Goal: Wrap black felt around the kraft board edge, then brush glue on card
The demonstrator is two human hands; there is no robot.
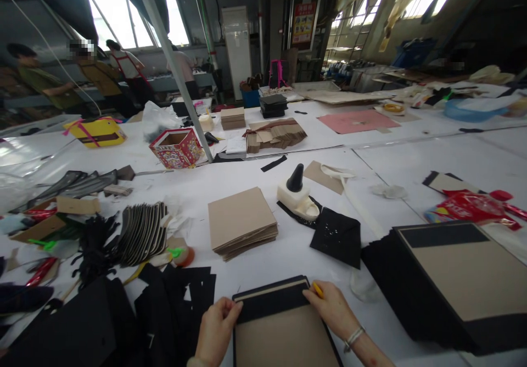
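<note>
- Right now I see both hands at the near edge of the white worktop, working on a brown board panel with a black wrap folded over its far edge
- My left hand presses on the panel's far-left corner, fingers curled and flat on the black paper, likely to keep the fold from lifting
- My right hand rests on the far-right corner; its grip is narrow, pinched around a small yellow tool, held low as if to rub the edge down
- Just beyond the panel lies a stack of brown boards, close for picking up
- A white glue bottle with a black nozzle stands to the right of that stack
- Loose black sheets spread to the left, and a larger wrapped panel sits to the right
- Other people stand far off to the left by the windows
</note>
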